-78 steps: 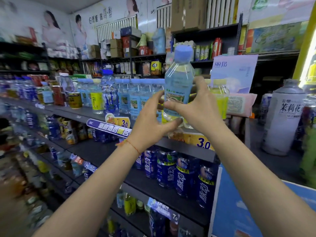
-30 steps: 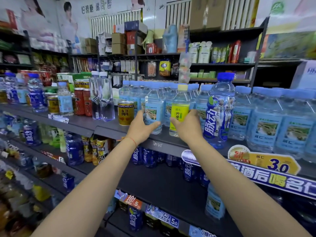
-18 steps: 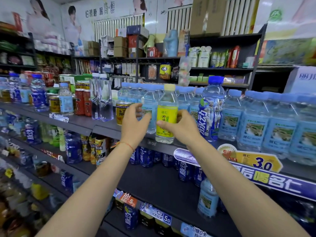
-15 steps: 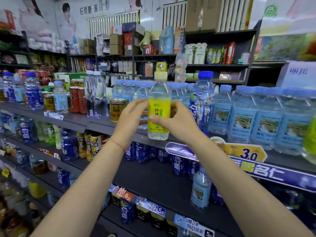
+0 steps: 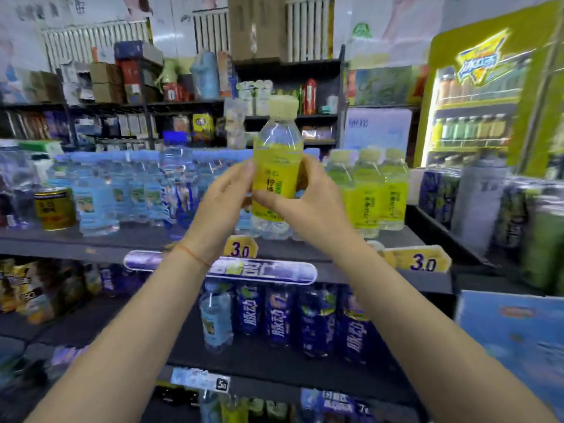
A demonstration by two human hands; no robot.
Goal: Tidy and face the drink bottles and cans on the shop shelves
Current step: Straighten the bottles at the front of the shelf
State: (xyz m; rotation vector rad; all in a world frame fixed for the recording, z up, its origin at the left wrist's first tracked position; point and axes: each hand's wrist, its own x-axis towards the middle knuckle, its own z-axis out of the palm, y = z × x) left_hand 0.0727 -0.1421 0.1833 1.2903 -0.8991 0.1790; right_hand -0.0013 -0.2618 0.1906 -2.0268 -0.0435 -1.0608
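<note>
On the left of the shelf (image 5: 91,241) a gold can (image 5: 55,208) stands beside a dense row of blue-labelled water bottles (image 5: 122,190), and this crowd is the first hazard: a careless sweep of the left forearm could, in my judgement, tip one into its neighbours. The left hand (image 5: 218,206) is raised at shelf height with fingers curled against the left flank of the yellow-labelled bottle (image 5: 276,178), thumb side toward the camera; a red string circles that wrist. The bottle is upright, held in the air in front of the top shelf, its base just above the shelf edge, so a slack grip would likely drop it onto the price tags below. The right hand (image 5: 308,206) wraps the bottle's right side, thumb across the label front. Further right stand three matching yellow bottles (image 5: 367,190); setting this one down too hard beside them could knock them over. The picture is blurred, so exact finger contact is uncertain.
</note>
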